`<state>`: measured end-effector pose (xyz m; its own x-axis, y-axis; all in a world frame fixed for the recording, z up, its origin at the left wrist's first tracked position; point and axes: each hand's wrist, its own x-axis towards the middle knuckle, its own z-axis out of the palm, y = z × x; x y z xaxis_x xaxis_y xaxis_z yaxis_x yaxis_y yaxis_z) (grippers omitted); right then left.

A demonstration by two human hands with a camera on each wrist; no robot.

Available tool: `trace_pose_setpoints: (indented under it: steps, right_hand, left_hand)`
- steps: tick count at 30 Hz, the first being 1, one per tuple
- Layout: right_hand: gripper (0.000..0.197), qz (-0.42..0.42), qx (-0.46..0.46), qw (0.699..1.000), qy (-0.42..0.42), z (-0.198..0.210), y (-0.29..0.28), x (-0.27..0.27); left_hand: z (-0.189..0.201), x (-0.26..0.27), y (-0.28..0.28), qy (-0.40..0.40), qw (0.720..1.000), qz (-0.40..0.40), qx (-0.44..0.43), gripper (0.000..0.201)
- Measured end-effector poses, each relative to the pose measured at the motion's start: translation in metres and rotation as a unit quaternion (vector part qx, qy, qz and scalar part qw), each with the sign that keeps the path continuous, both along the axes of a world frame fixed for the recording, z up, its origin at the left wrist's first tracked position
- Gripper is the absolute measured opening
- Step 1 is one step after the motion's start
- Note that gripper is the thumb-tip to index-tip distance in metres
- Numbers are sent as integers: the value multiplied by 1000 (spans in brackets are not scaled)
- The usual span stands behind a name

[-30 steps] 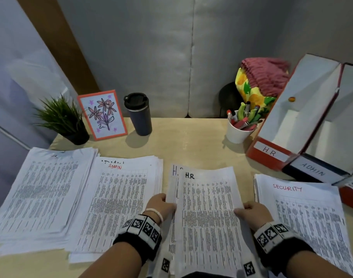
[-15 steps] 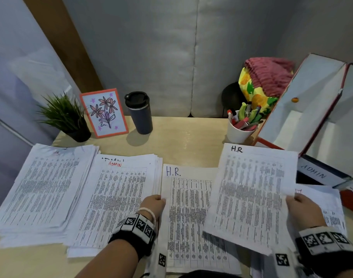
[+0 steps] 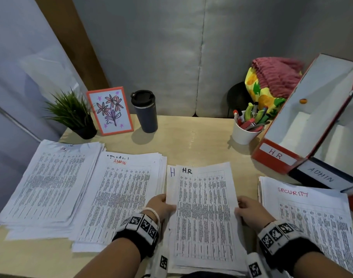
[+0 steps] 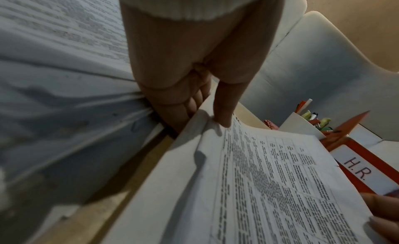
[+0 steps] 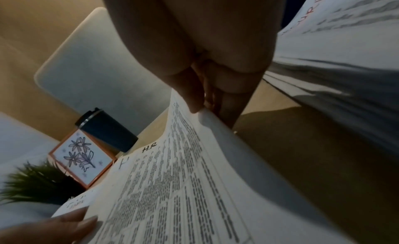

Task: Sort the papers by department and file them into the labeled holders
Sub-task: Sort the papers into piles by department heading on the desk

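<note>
A stack of H.R papers (image 3: 203,207) lies at the desk's front centre. My left hand (image 3: 161,205) grips its left edge, thumb on top and fingers under in the left wrist view, on the H.R papers (image 4: 270,188). My right hand (image 3: 249,209) pinches the right edge of the top sheets, which bow upward in the right wrist view, on the H.R papers (image 5: 183,188). The red H.R holder (image 3: 276,155) and the dark ADMIN holder (image 3: 322,175) lie at the right. An ADMIN pile (image 3: 121,193) sits left of the stack and a SECURITY pile (image 3: 308,213) right of it.
Another paper pile (image 3: 49,183) fills the far left. Along the back stand a potted plant (image 3: 71,115), a framed flower picture (image 3: 110,110), a dark tumbler (image 3: 144,111) and a white pen cup (image 3: 245,131). A padded wall closes the desk's rear.
Half a second ago my right hand held an H.R sheet out to the right. Now that sheet lies on the centre stack and the hand is back at its right edge.
</note>
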<state>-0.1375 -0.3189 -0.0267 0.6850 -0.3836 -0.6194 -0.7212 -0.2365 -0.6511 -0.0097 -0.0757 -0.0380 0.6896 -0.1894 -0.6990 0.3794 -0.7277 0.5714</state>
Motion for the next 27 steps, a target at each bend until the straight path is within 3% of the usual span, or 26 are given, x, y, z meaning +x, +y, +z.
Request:
trace_pose_setpoints:
  steps: [3, 7, 10, 12, 16, 18, 20, 23, 27]
  right_hand:
    - [35, -2, 2, 1000, -1, 3, 3, -2]
    - [29, -52, -8, 999, -14, 2, -1, -6]
    - [38, -104, 58, 993, -9, -2, -7, -7]
    - [33, -116, 100, 988, -12, 0, -7, -5]
    - [10, -97, 89, 990, -48, 15, 2, 0]
    - [10, -111, 86, 987, -76, 20, 5, 6]
    - [11, -147, 114, 979, -88, 22, 7, 15]
    - [18, -160, 153, 971, -91, 25, 15, 29]
    - [16, -130, 214, 962, -110, 24, 40, 43]
  left_hand:
    - [-1, -1, -1, -3, 1000, -17, 11, 47]
    - [6, 0, 0, -31, 996, -85, 1, 40]
    - [13, 5, 1, -46, 990, -132, -17, 38]
    - [18, 10, 1, -44, 988, -140, -35, 36]
    - [26, 17, 9, 16, 989, -36, -142, 30]
    - [33, 18, 15, 46, 981, 26, -187, 22]
    - [34, 20, 24, 65, 973, 40, -217, 33]
    - [37, 19, 40, 45, 980, -4, -193, 9]
    - [41, 21, 71, -31, 994, -42, -101, 14]
